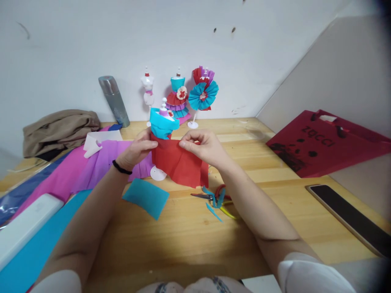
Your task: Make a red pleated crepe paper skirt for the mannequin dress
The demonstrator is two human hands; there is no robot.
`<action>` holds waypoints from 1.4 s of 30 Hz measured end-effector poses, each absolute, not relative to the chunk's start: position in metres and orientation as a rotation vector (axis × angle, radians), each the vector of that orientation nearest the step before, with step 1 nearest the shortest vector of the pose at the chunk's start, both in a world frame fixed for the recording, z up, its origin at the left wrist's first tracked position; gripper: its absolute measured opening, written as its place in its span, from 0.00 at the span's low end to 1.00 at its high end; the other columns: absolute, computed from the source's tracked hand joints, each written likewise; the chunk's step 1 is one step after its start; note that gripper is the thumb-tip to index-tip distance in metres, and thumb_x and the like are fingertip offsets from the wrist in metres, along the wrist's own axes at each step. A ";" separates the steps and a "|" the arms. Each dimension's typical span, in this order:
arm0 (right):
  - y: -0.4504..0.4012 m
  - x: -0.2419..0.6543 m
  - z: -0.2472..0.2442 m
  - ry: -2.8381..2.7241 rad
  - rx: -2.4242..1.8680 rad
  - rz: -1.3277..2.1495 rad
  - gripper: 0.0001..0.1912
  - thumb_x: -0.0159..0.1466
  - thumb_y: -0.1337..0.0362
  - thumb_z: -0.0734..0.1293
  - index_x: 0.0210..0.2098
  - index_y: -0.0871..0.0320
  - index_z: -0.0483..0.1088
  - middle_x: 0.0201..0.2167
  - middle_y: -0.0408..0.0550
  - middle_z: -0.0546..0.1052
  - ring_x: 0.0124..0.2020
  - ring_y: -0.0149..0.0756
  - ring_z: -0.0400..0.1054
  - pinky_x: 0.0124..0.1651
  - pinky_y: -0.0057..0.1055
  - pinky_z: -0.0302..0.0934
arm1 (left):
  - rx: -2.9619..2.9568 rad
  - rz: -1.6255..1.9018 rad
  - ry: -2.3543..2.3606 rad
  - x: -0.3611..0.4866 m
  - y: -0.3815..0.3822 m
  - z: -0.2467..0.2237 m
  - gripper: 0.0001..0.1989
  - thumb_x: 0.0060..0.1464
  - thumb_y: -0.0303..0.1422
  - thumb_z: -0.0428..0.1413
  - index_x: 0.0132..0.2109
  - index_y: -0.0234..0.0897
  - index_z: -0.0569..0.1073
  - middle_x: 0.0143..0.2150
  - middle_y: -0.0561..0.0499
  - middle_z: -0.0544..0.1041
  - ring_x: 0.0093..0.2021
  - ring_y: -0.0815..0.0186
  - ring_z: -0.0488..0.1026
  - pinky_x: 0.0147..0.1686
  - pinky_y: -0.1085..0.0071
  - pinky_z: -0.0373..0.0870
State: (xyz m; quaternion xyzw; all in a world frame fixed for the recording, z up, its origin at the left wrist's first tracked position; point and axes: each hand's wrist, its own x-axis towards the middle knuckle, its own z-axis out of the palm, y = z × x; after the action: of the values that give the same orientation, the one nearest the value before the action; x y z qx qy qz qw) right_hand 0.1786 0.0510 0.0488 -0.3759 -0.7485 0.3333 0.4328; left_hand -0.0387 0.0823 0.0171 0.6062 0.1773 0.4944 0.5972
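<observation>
A small dress form (164, 106) stands on a round white base, with blue crepe paper (160, 124) wrapped about its bust. Red crepe paper (180, 165) hangs across its waist like a skirt. My left hand (137, 148) is closed at the left upper edge of the red paper, the thumb pressing on its front. With thumb and forefinger, my right hand (203, 146) pinches the same upper edge farther right. A blue paper rectangle (146, 197) lies on the table below. Near my right forearm are scissors (210, 197), partly covered by blue scraps (215, 211).
Behind stand a bare dress form (148, 83) and two decorated ones (179, 85) (203, 95). A thermos (114, 101) leans against the wall near brown cloth (61, 128). Colored paper (61, 175) covers the left side. A red bag (324, 142) and phone (348, 217) are at right.
</observation>
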 end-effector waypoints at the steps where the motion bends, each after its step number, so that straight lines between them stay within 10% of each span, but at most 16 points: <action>1: 0.051 0.178 0.048 -1.850 -0.942 0.821 0.11 0.57 0.59 0.68 0.22 0.58 0.68 0.21 0.42 0.68 0.25 0.29 0.57 0.30 0.30 0.53 | 1.412 1.145 0.416 -0.038 0.082 0.018 0.16 0.43 0.35 0.66 0.43 0.37 0.80 0.39 0.47 0.82 0.49 0.52 0.77 0.51 0.59 0.71; 42: 0.053 0.174 0.053 -1.894 -0.968 0.620 0.07 0.58 0.66 0.65 0.23 0.58 0.68 0.23 0.44 0.73 0.29 0.34 0.66 0.35 0.33 0.59 | 1.346 1.125 0.454 -0.044 0.085 0.015 0.18 0.38 0.33 0.66 0.41 0.36 0.81 0.37 0.46 0.82 0.48 0.50 0.77 0.53 0.56 0.70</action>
State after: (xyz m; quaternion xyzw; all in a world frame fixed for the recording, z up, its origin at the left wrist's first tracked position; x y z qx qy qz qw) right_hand 0.1739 0.0535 0.0532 -0.3908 -0.7648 0.2503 0.4469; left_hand -0.0440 0.0847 0.0155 0.5846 0.1970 0.4886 0.6169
